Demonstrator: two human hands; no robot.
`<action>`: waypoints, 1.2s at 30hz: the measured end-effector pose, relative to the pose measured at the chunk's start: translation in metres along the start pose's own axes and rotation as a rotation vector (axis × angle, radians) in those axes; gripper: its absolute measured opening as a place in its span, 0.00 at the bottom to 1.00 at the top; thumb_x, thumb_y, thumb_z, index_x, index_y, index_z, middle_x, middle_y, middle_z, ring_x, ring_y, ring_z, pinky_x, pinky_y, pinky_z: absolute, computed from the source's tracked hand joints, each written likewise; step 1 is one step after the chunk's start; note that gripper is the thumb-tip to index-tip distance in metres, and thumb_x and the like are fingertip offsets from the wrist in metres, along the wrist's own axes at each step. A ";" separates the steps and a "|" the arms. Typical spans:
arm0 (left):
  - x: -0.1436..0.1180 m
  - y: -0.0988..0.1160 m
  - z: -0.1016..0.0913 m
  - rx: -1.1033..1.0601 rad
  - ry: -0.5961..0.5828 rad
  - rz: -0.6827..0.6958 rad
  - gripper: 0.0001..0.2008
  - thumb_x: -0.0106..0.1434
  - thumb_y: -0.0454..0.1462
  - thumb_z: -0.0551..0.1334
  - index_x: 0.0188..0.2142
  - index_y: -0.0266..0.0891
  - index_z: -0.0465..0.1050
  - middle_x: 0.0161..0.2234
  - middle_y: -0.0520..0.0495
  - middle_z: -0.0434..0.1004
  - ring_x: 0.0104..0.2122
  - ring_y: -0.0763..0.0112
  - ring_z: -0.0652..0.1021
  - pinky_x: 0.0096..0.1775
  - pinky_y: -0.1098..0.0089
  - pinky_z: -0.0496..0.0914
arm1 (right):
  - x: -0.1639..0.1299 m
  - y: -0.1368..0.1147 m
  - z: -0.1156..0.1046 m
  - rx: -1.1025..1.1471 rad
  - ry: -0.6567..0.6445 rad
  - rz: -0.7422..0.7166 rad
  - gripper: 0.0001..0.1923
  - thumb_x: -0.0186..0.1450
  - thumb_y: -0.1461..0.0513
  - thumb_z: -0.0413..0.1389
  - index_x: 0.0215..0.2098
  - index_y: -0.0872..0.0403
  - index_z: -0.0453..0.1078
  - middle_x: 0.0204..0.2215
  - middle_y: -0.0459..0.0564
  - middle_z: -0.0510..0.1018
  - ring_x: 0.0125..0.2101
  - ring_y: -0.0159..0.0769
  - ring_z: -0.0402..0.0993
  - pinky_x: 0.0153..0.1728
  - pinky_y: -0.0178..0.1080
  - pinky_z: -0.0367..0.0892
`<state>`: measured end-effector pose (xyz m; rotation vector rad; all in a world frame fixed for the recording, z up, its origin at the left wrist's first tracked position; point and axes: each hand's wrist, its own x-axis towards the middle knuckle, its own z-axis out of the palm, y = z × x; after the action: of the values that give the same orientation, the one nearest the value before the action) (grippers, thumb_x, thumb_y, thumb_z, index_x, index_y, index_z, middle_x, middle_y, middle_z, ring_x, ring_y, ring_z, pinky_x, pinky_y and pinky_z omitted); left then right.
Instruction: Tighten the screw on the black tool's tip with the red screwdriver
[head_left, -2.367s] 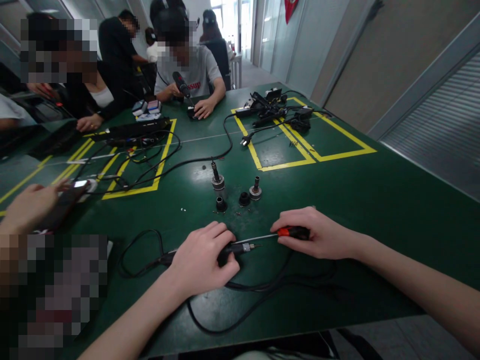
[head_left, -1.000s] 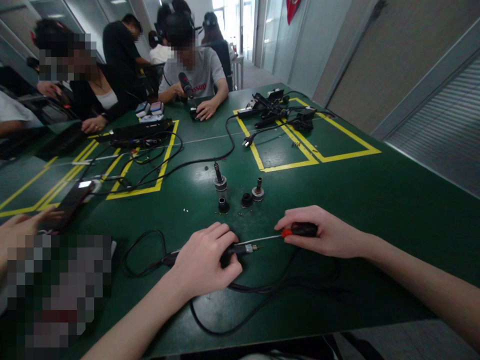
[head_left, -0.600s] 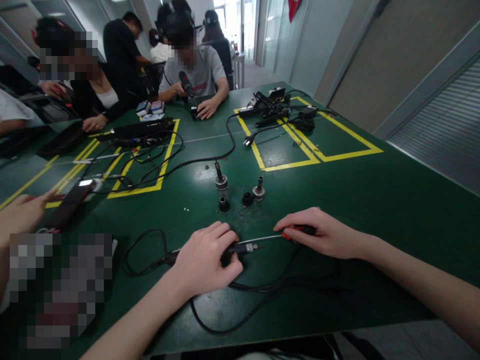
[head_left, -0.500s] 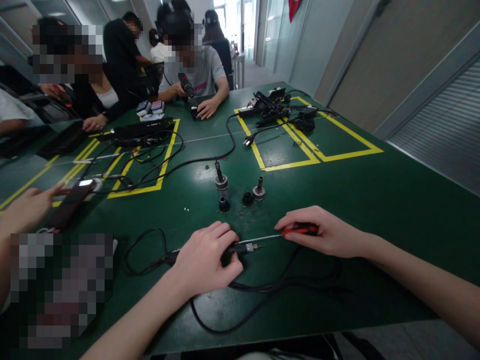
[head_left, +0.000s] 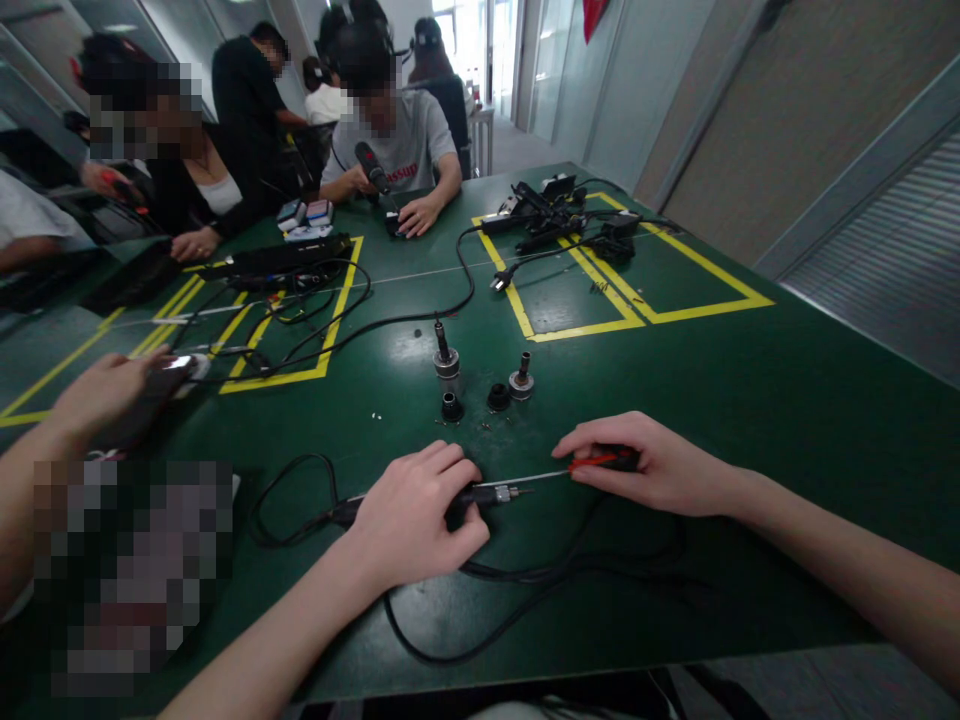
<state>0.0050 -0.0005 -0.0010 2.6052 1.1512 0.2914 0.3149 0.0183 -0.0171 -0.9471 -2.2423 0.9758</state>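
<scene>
While left hand [head_left: 416, 520] pins the black tool [head_left: 480, 495] | right hand [head_left: 652, 465] grips screwdriver [head_left: 559, 472] | tip could slip off sideways, imo

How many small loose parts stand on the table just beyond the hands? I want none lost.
4: a tall one, a short black one before it, a black ring, and a silver-based one rightmost. Tiny screws nearby are too small to count.
</scene>
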 end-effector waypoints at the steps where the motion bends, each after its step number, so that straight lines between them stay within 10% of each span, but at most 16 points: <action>1: 0.000 0.000 0.000 -0.002 0.001 0.001 0.08 0.61 0.34 0.60 0.38 0.40 0.77 0.35 0.47 0.77 0.36 0.62 0.78 0.38 0.63 0.73 | -0.001 0.000 0.000 0.000 0.005 0.000 0.12 0.73 0.55 0.64 0.48 0.54 0.82 0.34 0.50 0.86 0.31 0.36 0.82 0.34 0.36 0.74; 10: 0.000 0.000 0.001 0.001 0.003 0.002 0.08 0.61 0.34 0.60 0.38 0.40 0.77 0.35 0.48 0.77 0.37 0.62 0.78 0.38 0.63 0.73 | 0.003 -0.001 0.002 -0.031 -0.018 0.002 0.19 0.80 0.55 0.52 0.45 0.54 0.83 0.31 0.51 0.86 0.28 0.35 0.80 0.31 0.36 0.71; 36: 0.001 0.002 -0.001 0.019 -0.023 -0.013 0.06 0.61 0.34 0.61 0.37 0.42 0.76 0.35 0.48 0.77 0.37 0.62 0.78 0.39 0.64 0.74 | 0.001 -0.004 0.002 -0.106 -0.026 -0.144 0.08 0.73 0.64 0.61 0.48 0.51 0.82 0.42 0.54 0.82 0.37 0.38 0.82 0.38 0.38 0.77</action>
<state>0.0065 -0.0010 0.0005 2.6090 1.1684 0.2481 0.3114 0.0161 -0.0151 -0.8074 -2.3674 0.8178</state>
